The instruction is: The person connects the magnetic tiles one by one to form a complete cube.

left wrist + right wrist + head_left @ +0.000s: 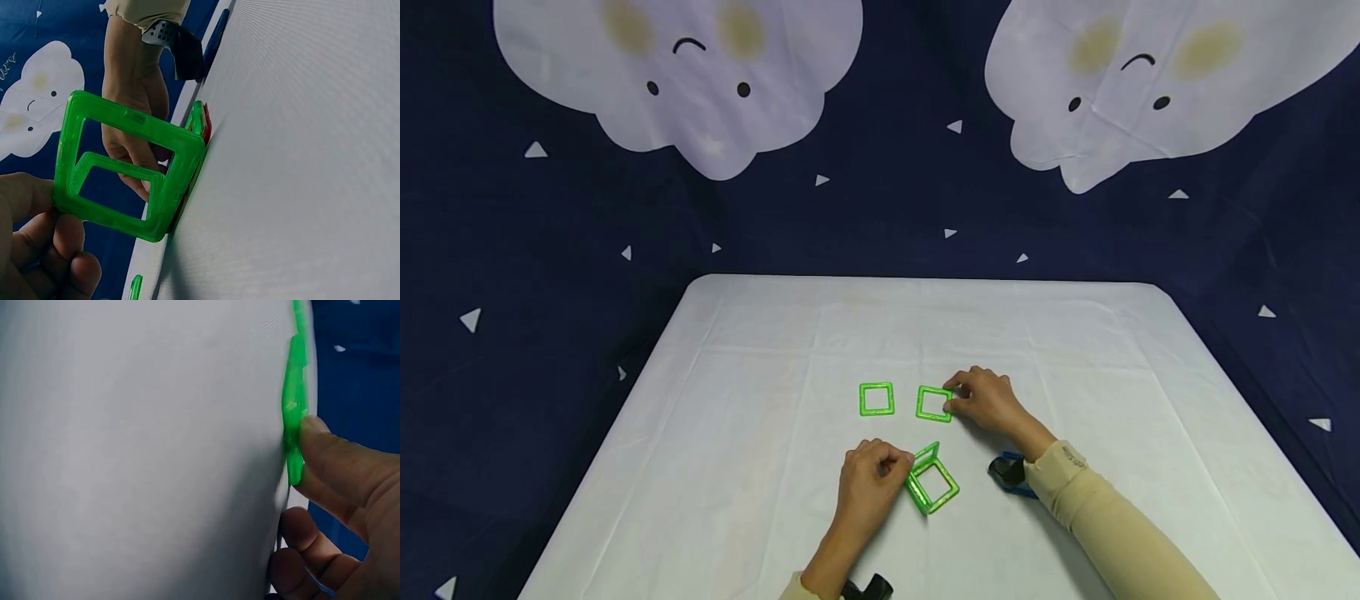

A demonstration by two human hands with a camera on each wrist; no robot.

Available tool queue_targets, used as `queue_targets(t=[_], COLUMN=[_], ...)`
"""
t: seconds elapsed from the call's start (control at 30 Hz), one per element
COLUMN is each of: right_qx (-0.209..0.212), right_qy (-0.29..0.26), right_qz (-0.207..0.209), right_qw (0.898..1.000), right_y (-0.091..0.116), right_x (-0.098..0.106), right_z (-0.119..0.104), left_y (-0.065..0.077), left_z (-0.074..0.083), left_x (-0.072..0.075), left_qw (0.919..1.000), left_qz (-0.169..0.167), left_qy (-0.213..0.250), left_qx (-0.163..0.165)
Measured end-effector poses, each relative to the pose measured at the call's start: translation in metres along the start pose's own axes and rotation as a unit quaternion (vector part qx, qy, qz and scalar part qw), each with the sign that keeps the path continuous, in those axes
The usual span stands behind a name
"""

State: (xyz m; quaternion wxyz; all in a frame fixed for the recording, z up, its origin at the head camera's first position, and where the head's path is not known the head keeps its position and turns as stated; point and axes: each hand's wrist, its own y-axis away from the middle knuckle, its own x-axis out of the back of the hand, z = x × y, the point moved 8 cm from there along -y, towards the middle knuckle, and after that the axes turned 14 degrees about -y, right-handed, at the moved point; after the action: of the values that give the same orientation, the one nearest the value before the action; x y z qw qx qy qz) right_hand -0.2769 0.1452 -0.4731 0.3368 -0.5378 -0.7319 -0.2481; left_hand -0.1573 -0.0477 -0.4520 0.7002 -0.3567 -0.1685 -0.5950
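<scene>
Near the table's middle stand joined green square frame tiles [919, 497], one flat and others raised from its edges. My left hand [867, 483] pinches a raised tile [128, 119] by its outer edge between thumb and finger. Farther back, my right hand [988, 402] holds another green square tile [934, 418] at its right edge, thumb and finger on it. In the right wrist view this tile [292, 406] appears edge-on, close to the white surface. To its left lies a separate green square tile [877, 412], which neither hand touches.
A white cloth covers the table [737, 400]. Behind it hangs a dark blue curtain [895, 208] with cloud faces and small white triangles. A dark wrist strap [1011, 473] sits under the right forearm, and another black wrist piece [872, 587] shows near the left wrist.
</scene>
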Motion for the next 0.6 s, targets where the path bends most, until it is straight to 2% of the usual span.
queue_targets(t=[0.6], right_qx=[0.012], right_qy=[-0.079], right_qz=[0.018], right_qw=[0.997], right_y=[-0.0008], right_x=[0.0039], right_z=[0.002], left_y=[0.0008], left_z=[-0.0004], left_x=[0.0006], left_qw=[0.9998], left_qz=[0.017], left_qy=[0.01], left_qx=[-0.007])
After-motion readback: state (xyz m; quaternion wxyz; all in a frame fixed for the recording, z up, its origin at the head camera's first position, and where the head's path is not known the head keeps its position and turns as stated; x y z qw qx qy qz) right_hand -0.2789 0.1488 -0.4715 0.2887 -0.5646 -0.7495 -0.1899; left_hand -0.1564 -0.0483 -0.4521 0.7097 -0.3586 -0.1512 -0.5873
